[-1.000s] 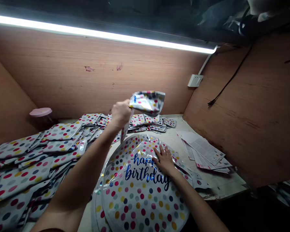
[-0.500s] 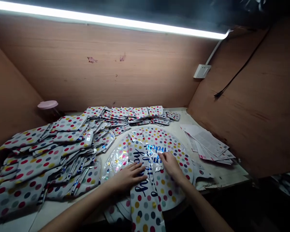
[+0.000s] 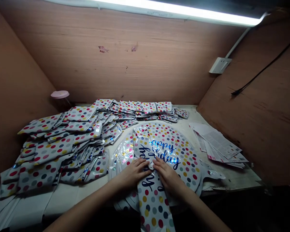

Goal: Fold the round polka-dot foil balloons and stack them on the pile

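Observation:
A polka-dot foil balloon (image 3: 152, 209) with blue script lettering lies folded into a long strip in front of me, its near end hanging past the table edge. Beneath it is a stack of flat round foil balloons (image 3: 181, 154) with the same dots; part of "happy birthday" shows. My left hand (image 3: 132, 170) rests flat on the strip's left side, fingers stretched out. My right hand (image 3: 168, 175) lies on the strip's right side, fingers extended and nearly meeting the left fingertips. A small whitish tab (image 3: 151, 165) shows between the fingertips.
Folded dotted balloons (image 3: 53, 149) are heaped at the left, with more folded ones (image 3: 149, 109) lined along the back wall. Printed sheets (image 3: 217, 145) lie at the right. A pink-lidded jar (image 3: 60, 95) stands in the back left corner; white sheets (image 3: 16, 209) lie at the front left.
My right hand has come down and left, from the strip's right edge to beside my left fingertips, its fingers now laid flatter. The whole view has shifted slightly.

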Demonstrator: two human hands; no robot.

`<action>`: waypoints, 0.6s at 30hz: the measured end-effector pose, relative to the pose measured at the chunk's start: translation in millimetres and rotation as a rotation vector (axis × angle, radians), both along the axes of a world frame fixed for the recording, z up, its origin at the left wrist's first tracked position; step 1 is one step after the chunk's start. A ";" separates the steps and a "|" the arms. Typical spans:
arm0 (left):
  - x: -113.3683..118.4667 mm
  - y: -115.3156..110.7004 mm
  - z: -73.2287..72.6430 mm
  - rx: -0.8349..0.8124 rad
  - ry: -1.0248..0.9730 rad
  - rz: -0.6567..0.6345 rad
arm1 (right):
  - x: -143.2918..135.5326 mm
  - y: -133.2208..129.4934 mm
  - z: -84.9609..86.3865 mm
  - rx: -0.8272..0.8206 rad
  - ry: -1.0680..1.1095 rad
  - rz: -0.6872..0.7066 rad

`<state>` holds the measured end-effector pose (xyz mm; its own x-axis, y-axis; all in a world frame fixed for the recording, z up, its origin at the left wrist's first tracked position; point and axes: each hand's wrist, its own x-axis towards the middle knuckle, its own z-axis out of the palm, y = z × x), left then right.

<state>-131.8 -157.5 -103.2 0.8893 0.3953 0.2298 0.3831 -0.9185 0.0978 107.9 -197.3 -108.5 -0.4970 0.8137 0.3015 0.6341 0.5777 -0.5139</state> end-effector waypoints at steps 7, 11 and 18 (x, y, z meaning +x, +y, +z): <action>-11.3 -22.8 -11.8 -0.169 -0.305 0.252 | 24.4 -2.3 -1.5 -0.092 -0.175 0.350; -6.6 -16.9 -6.1 -0.642 -0.499 0.689 | -4.4 19.5 3.6 -0.231 0.000 -0.072; 24.3 6.2 -2.1 -0.498 -0.383 1.264 | -60.9 64.2 7.0 -0.348 -0.122 -0.667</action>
<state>-107.6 -151.3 -105.2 -0.2062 0.9782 -0.0256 0.7868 0.1813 0.5900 47.0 -133.1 -101.5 0.1202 0.9913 -0.0529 0.8558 -0.1305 -0.5006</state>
